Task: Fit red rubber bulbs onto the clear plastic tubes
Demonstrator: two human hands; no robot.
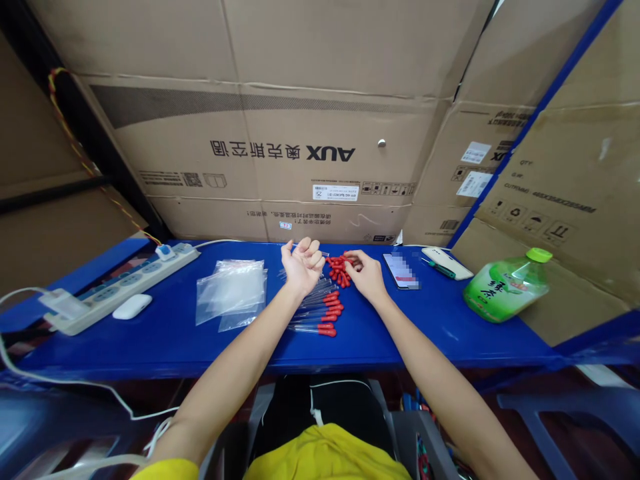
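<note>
My left hand (pixel 301 264) is raised palm-up over the blue table (pixel 150 340), fingers curled round a thin clear tube that pokes out to the right. My right hand (pixel 365 273) rests knuckles-up on the table, its fingertips pinching into a small heap of loose red caps (pixel 338 269). Below the hands lie several clear tubes with red caps (pixel 323 313), lined up side by side. A stack of clear plastic bags (pixel 231 291) lies left of the tubes.
A white power strip (pixel 120 285) and a white earbud case (pixel 131 306) sit at the left. A phone (pixel 401 271), a white case with a screwdriver (pixel 447 263) and a green bottle (pixel 505 285) on its side are at the right. Cardboard boxes (pixel 280 153) wall the back.
</note>
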